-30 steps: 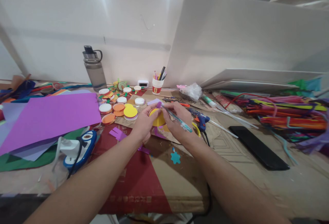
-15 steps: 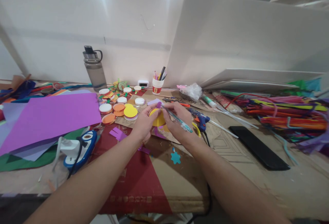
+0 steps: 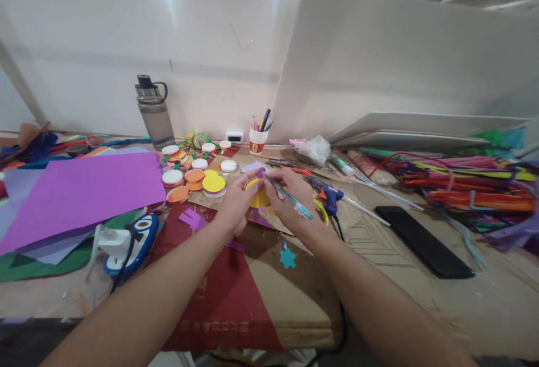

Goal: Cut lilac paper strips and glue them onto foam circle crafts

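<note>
Yellow disc with purple strip at its far edge, mid-table above the cardboard, well back from the near edge; teal star nearer, bare cardboard around it, glue gun close on right, yellow-topped round on left. Left hand pinches disc's left side, fingers closed on it; right hand curls round clear teal pen, fingertips at disc, both forearms angled inward from near side.

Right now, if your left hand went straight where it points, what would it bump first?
Beyond the yellow disc in its fingers, my left hand would probably bump my right hand first, though depth is hard to judge.
</note>
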Demonstrator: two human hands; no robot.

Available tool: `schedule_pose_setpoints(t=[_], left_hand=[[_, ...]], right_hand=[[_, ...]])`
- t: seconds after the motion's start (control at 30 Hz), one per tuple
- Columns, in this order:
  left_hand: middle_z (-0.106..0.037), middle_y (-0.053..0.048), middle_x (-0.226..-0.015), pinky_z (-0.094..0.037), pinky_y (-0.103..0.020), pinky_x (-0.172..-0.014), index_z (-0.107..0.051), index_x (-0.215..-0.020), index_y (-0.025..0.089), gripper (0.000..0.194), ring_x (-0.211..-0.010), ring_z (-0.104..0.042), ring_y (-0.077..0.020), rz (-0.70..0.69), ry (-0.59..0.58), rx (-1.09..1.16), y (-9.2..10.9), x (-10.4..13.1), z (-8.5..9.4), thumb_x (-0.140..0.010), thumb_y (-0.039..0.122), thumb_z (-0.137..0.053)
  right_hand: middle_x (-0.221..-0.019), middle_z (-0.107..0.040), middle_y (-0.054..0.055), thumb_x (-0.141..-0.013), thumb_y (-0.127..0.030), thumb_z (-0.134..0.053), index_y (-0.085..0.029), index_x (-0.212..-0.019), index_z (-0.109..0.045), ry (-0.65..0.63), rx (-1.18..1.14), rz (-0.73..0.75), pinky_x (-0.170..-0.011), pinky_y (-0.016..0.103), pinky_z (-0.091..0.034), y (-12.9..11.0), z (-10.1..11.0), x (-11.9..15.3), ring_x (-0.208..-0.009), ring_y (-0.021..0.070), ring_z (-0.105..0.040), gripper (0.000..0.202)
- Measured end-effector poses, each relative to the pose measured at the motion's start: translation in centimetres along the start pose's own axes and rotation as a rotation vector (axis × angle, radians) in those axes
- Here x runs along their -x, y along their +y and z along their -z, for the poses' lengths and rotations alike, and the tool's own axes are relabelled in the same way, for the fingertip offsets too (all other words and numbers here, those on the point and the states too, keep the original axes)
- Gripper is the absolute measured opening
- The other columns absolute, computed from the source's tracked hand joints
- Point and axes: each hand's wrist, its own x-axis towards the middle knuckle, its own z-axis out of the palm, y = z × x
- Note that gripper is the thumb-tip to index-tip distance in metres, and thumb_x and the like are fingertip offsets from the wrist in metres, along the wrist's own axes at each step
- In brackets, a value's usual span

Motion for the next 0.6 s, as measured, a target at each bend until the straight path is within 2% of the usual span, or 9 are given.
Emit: schedule_pose_setpoints(t=[0.17, 0.6], left_hand=[[-0.07, -0.005, -0.09, -0.047, -0.022, -0.067, -0.067, -0.106, 0.016, 0.04, -0.072, -0.062, -0.0117, 0.02, -0.011, 0.039, 0.23, 0.16, -0.04, -0.068, 0.024, -0.074], [-0.07, -0.006, -0.092, -0.046, -0.023, -0.069, -0.068, -0.105, 0.016, 0.039, -0.076, -0.063, -0.0128, 0.01, -0.01, 0.03, 0.23, 0.3, -0.15, -0.067, 0.024, -0.075]], right_hand=[[-0.089, -0.067, 0.004, -0.088, -0.027, -0.054, -0.022, -0.092, -0.061, 0.005, 0.003, -0.007, -0.073, 0.033, -0.051, -0.08, -0.03, -0.02, -0.079, 0.0171, -0.062, 0.01], [-0.089, -0.067, 0.004, -0.088, -0.028, -0.053, -0.023, -0.094, -0.061, -0.002, 0.003, -0.014, -0.073, 0.033, -0.05, -0.18, 0.09, 0.01, -0.079, 0.0173, -0.062, 0.011]])
